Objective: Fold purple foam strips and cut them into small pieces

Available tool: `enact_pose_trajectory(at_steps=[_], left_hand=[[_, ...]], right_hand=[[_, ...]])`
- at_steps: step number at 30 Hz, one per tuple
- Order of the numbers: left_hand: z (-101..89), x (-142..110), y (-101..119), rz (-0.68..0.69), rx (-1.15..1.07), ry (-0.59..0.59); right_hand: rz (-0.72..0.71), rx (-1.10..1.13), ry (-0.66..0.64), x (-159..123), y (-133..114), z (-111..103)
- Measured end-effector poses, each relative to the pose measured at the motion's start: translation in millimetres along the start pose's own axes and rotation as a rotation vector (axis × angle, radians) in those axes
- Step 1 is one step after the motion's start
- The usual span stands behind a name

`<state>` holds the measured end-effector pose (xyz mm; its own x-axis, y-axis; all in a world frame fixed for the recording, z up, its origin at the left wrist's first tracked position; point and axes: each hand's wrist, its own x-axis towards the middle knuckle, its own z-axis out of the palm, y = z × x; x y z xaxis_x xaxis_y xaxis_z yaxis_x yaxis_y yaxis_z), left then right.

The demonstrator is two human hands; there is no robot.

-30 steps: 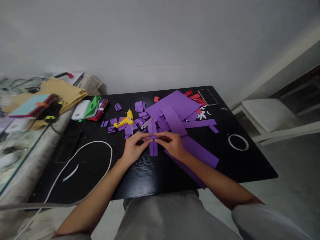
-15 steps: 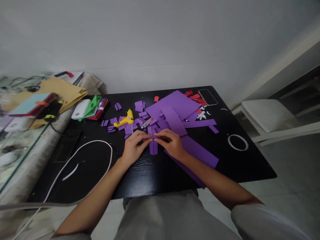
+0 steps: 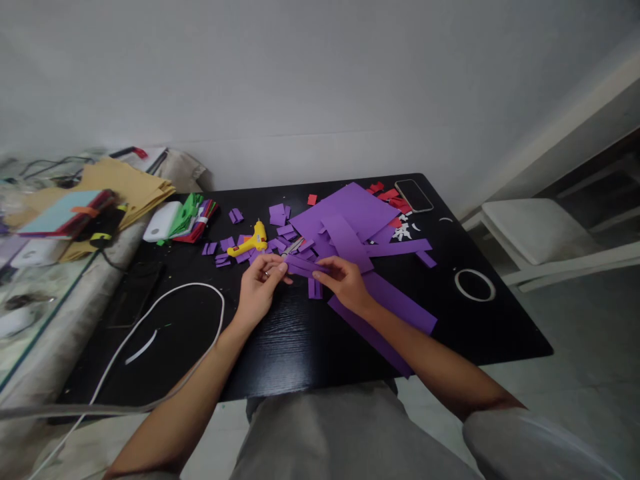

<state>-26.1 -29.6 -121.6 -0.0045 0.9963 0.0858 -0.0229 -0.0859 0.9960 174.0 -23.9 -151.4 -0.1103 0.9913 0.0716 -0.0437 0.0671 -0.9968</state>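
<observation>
A folded purple paper strip [image 3: 303, 266] lies crosswise between my two hands, just above the black table [image 3: 280, 347]. My left hand [image 3: 257, 290] pinches its left end and my right hand [image 3: 343, 282] pinches its right end. A short purple piece [image 3: 315, 289] sits on the table under the strip. Behind my hands are large purple sheets [image 3: 350, 213], a long purple strip [image 3: 397, 303] by my right wrist, scissors [image 3: 291, 247] and a yellow glue gun [image 3: 251, 241] among small purple scraps.
A phone [image 3: 414, 195] and red scraps [image 3: 393, 197] lie at the back right, a white ring [image 3: 475, 285] to the right. A white cord [image 3: 165, 307] loops at the left. Green and red paper [image 3: 193, 215] and a white device [image 3: 160, 221] sit back left. A white stool [image 3: 535, 230] stands right.
The strip lay lengthwise on the table under both hands; now it is lifted and turned crosswise between them. My left hand has drawn slightly back and left.
</observation>
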Motion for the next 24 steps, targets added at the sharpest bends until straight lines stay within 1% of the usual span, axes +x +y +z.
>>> enact_pose_trajectory(at_steps=[3,6,9,16,20,24], left_hand=[[1.7,0.3,0.5,-0.003,-0.007,-0.028],[2.9,-0.5,-1.3,0.013,0.062,-0.019],[2.2,-0.3,-2.5,0.008,0.124,-0.011],[-1.1,1.6,0.9,-0.042,0.137,-0.027],[-1.2,1.8,-0.1,-0.051,0.132,-0.028],[-1.1,2.2,-2.5,-0.054,0.12,-0.022]], right_hand=[[0.037,0.016,0.028,2.2,3.6,-0.4],[0.069,0.038,0.005,1.2,5.1,0.4],[0.091,0.069,0.012,-0.2,2.8,1.6],[0.114,0.134,0.082,0.2,-8.4,1.3],[0.114,0.115,0.116,-1.2,-9.8,2.0],[0.105,0.117,0.119,-1.6,-9.6,1.8]])
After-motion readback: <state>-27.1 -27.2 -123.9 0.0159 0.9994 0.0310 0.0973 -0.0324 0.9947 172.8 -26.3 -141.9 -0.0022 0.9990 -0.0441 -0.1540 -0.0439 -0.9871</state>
